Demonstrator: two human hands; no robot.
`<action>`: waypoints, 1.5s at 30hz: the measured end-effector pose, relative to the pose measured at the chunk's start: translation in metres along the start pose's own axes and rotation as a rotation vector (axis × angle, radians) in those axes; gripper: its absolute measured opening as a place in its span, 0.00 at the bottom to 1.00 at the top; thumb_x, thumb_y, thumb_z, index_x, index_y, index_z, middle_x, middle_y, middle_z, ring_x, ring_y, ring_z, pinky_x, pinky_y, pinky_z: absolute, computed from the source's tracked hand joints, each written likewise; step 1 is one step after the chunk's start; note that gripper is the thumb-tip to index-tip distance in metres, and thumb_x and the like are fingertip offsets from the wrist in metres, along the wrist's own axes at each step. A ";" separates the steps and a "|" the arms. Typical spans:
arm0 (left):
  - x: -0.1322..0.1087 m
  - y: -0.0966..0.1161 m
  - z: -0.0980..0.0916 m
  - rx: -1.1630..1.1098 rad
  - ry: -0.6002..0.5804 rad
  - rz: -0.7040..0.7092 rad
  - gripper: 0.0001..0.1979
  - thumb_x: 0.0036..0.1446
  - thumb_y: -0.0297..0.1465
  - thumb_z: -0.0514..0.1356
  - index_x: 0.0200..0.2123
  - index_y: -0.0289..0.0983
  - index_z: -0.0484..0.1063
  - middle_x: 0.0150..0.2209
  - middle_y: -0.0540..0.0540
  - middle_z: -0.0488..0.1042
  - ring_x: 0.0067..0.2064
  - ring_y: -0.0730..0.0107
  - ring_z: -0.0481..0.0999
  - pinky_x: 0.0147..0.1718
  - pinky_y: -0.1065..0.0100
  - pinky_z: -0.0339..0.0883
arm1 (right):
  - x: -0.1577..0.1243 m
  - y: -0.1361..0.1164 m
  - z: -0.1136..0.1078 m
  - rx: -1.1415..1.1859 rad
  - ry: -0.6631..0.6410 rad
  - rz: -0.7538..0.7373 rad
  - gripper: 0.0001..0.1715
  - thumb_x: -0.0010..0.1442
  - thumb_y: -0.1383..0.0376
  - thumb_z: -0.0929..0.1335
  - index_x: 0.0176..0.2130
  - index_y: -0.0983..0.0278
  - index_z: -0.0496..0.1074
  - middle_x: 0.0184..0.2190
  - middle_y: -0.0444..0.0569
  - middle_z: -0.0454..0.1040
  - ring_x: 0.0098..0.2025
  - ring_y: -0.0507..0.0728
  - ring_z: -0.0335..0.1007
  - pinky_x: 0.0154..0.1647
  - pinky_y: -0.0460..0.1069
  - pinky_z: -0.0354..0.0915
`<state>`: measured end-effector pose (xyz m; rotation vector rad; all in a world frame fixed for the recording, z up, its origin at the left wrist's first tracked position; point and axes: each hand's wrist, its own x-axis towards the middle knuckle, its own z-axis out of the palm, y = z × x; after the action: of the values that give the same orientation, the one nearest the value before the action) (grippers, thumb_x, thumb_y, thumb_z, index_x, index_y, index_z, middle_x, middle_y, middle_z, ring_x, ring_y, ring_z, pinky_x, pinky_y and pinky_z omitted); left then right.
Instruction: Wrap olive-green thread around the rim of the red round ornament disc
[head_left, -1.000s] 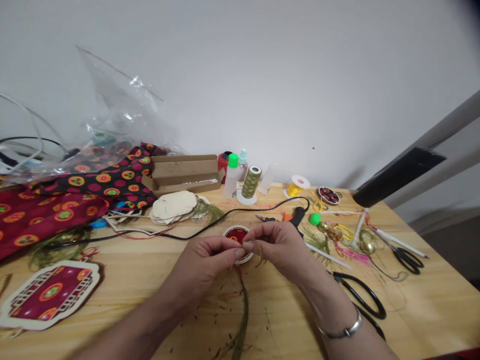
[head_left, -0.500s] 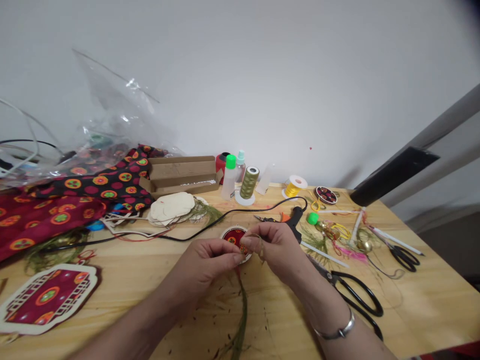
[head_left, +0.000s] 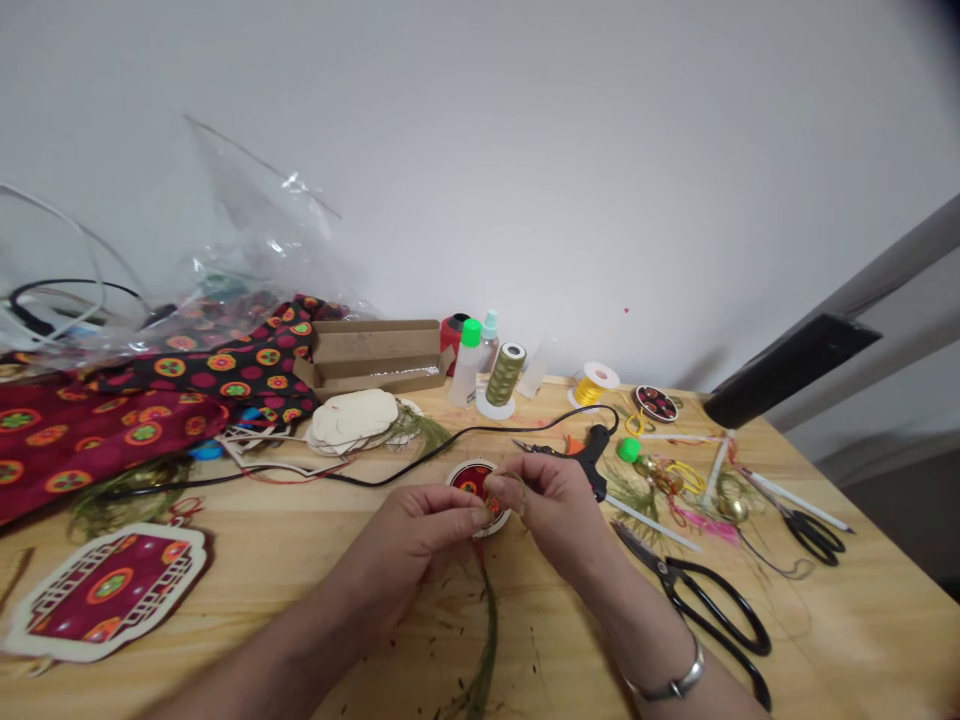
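Observation:
My left hand (head_left: 405, 545) is closed in a pinch above the table, and whatever lies between its fingertips is too small to make out. Close beside it, my right hand (head_left: 562, 515) pinches a thin olive thread (head_left: 523, 492) that curls at the fingertips. Partly hidden behind both hands is a small round ornament (head_left: 469, 480), dark red patterned fabric with a pale rim. From below it an olive-green tassel (head_left: 489, 630) trails toward the front of the table. Dark little scraps lie around the tassel.
Large black-handled scissors (head_left: 720, 600) lie by my right forearm. Beyond my hands are a black glue gun (head_left: 596, 455), its cord, an olive thread spool (head_left: 505, 375) and a cardboard box (head_left: 375, 350). A fabric-faced plaque (head_left: 112, 590) lies at left, smaller scissors (head_left: 814, 535) at right.
The whole scene has shifted slightly right and mostly down as the head view moved. My hands keep nearly the same pinch over the round ornament.

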<state>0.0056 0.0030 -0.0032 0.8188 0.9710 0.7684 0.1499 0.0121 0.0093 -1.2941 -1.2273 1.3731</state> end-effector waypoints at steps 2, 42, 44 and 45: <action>0.001 -0.001 0.000 -0.008 0.002 0.000 0.04 0.44 0.30 0.63 0.23 0.35 0.76 0.23 0.50 0.76 0.27 0.72 0.71 0.26 0.74 0.60 | 0.001 0.003 0.001 -0.013 -0.002 -0.011 0.06 0.45 0.66 0.69 0.22 0.67 0.72 0.18 0.43 0.68 0.21 0.49 0.59 0.23 0.44 0.57; 0.009 -0.004 -0.009 -0.359 0.126 0.016 0.06 0.43 0.30 0.64 0.24 0.33 0.71 0.13 0.58 0.56 0.14 0.86 0.51 0.13 0.79 0.38 | -0.005 0.008 -0.002 -0.162 0.074 -0.302 0.07 0.56 0.64 0.65 0.29 0.65 0.69 0.29 0.47 0.69 0.33 0.52 0.64 0.35 0.46 0.59; 0.008 -0.005 -0.008 -0.309 0.120 0.019 0.06 0.44 0.31 0.64 0.24 0.34 0.71 0.13 0.58 0.55 0.14 0.85 0.50 0.13 0.79 0.37 | 0.000 0.012 -0.002 0.143 0.033 -0.142 0.08 0.53 0.63 0.67 0.34 0.64 0.67 0.31 0.46 0.69 0.32 0.51 0.65 0.34 0.46 0.61; 0.007 -0.006 -0.008 -0.286 0.105 0.028 0.07 0.45 0.31 0.63 0.23 0.34 0.71 0.13 0.58 0.55 0.14 0.85 0.49 0.13 0.78 0.37 | 0.000 0.015 -0.001 0.255 -0.015 -0.080 0.11 0.51 0.63 0.69 0.36 0.63 0.67 0.32 0.46 0.69 0.33 0.52 0.66 0.35 0.47 0.61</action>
<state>0.0023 0.0084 -0.0136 0.5482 0.9178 0.9571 0.1512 0.0105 -0.0051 -1.0488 -1.0627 1.4322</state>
